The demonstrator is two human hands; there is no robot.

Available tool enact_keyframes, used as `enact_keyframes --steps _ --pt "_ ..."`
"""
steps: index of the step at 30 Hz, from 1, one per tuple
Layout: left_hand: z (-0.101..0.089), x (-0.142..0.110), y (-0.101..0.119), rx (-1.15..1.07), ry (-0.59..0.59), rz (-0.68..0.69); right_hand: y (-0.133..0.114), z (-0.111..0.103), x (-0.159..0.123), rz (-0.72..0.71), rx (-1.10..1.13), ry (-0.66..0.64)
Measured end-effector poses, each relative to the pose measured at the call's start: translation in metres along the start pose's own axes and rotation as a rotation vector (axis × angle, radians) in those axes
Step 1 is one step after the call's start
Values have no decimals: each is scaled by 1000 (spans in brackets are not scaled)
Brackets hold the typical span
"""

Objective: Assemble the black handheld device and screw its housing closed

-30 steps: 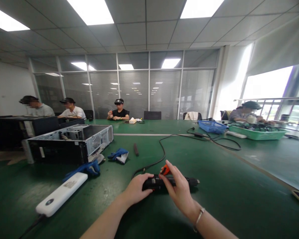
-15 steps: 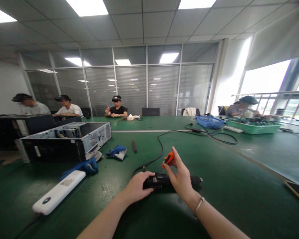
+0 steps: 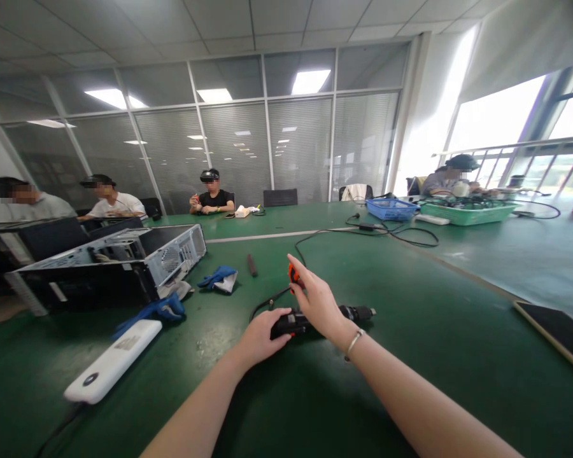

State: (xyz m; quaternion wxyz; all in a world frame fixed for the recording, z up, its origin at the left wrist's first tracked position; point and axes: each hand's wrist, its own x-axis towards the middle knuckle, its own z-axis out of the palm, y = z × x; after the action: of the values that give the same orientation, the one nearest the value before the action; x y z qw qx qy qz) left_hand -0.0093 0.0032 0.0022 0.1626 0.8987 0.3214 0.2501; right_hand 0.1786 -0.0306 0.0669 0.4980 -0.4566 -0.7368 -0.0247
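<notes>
A black cylindrical power tool lies on the green table in front of me, its cord running back across the table. My left hand is wrapped round the tool's rear end. My right hand hovers just above the tool's middle and pinches a small orange-handled tool between thumb and fingers; most of that orange piece is hidden behind my fingers. A bracelet sits on my right wrist.
An opened computer case stands at left, with blue gloves and a white power strip near it. A phone lies at right. Blue basket and green tray sit far right. Several people sit around the table.
My right hand lifted the orange-handled tool off the black tool and moved it up and left. The camera tilted down and turned; my left hand stayed on the black tool.
</notes>
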Motion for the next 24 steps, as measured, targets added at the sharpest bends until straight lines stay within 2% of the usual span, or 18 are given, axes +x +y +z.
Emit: enact_keyframes --steps 6,12,14,19,24 --pt "-1 -1 0 13 -13 -7 -6 7 -6 98 -54 112" --pt "-5 -1 5 16 -20 -3 2 9 -18 110 178 147" --pt "-6 -1 7 15 -32 -16 6 8 -19 118 169 149" --pt "-7 -1 6 23 -38 -33 13 6 -18 104 77 197" --pt "-6 0 4 16 -41 -31 9 4 -18 38 99 161"
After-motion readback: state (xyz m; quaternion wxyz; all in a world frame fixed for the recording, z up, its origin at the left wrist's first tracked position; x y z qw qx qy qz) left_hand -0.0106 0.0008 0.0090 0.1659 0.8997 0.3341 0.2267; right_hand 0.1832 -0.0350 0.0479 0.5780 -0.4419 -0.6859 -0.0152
